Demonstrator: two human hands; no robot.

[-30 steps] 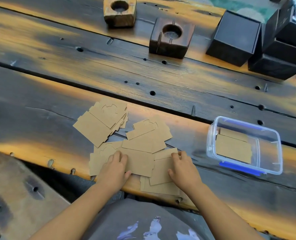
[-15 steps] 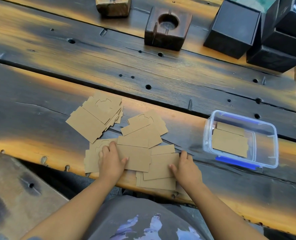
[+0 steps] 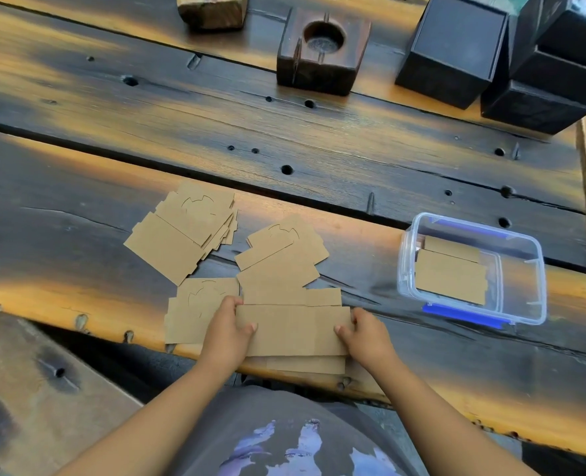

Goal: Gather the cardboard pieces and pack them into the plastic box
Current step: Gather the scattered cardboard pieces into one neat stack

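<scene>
now we have squared a cardboard stack point(image 3: 291, 329) at the near tabletop point(image 3: 353, 159) edge; left hand point(image 3: 228, 333) and right hand point(image 3: 365, 338) grip its ends, ready for the plastic box point(image 3: 528, 314) at right.

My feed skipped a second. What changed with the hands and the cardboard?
Both hands shifted from pressing flat on the near pieces to gripping one long cardboard strip by its ends, left hand and right hand pinching either side. The far-left stack, the middle pieces and the plastic box stayed put.
</scene>
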